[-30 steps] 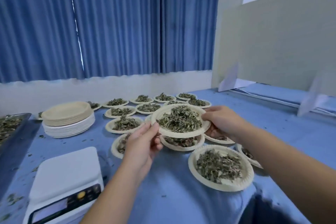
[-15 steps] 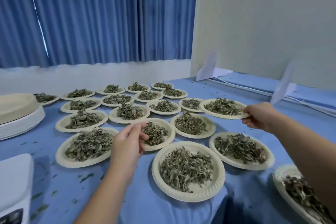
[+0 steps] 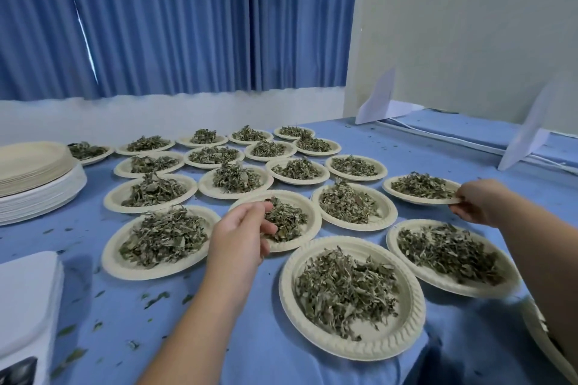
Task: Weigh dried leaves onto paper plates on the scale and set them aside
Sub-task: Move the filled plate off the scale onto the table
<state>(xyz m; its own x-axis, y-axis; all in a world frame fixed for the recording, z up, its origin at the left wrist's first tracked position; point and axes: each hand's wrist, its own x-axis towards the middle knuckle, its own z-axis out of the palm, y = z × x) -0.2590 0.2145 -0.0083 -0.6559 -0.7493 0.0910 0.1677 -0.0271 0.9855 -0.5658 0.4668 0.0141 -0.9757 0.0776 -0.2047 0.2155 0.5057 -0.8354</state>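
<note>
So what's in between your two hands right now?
Two plates of leaves, seen from the head camera: one plate partly behind the left hand, another plate toward the right hand.

Head-worn view, down over table (image 3: 266, 353)

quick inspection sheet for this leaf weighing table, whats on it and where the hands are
surface: blue cloth over the table.
job's things: leaf-filled paper plates in rows; end plate at the right; empty plate stack at the left; white scale near left, partly out of frame.
clutter: leaf scraps strewn over the cloth.
grippers: right hand pinches the end plate's rim; left hand hovers over a middle plate, fingers loosely curled, holding nothing that shows.
cables: pale line by the divider's foot; cord or seam, cannot tell.
surroundings: blue curtains, white wall strip, pale divider board.
</note>
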